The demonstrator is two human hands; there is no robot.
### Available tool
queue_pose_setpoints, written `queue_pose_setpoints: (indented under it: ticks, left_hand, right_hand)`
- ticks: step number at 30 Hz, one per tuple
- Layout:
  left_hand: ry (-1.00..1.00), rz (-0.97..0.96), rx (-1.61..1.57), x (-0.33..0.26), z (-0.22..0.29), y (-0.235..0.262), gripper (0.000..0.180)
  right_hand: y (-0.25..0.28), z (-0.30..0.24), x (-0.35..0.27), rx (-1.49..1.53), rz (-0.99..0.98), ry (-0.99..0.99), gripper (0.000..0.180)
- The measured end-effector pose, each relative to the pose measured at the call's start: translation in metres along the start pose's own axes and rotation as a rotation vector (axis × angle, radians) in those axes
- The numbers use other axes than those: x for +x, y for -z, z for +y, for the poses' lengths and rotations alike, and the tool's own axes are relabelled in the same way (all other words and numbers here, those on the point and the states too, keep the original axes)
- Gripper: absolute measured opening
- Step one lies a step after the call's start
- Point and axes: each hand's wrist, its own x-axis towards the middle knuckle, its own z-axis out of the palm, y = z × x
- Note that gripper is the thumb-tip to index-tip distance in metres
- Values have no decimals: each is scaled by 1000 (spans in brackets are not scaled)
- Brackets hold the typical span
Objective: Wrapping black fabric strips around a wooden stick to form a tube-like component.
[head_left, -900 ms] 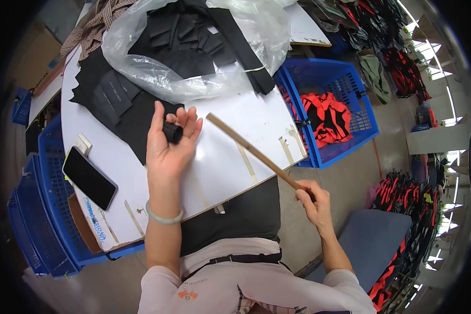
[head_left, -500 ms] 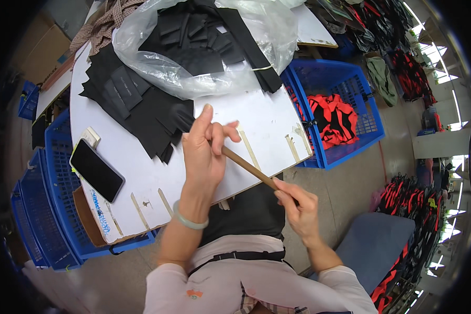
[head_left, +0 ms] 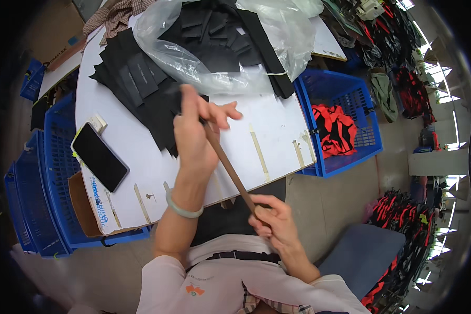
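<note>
The left hand [head_left: 193, 138] is closed around the upper end of a brown wooden stick [head_left: 230, 170], apparently pinching a small black piece there. The right hand [head_left: 272, 220] clasps its lower end, below the white tabletop [head_left: 277, 131]. Steady both ends and push along the stick's line.

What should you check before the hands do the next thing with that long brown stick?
1. Right hand grips the brown stick's lower end: ok.
2. Left hand closed around the stick's upper end: ok.
3. Small black piece held at the left hand's fingertips: cannot tell, it is blurred.
4. Black fabric pieces lie close by on the white table: ok.
5. Phone lies flat, away from both hands: ok.
</note>
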Motion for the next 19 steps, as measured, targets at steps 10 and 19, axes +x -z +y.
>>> queue_pose_setpoints:
  ticks: [10,19]
  left_hand:
    - [124,57,60,-7,8,16,43]
    - [-6,81,9,0,26,25,47]
  right_hand:
    - [3,-33,-1,-836,53,489,25]
    - [3,-29,16,-634,12,307,25]
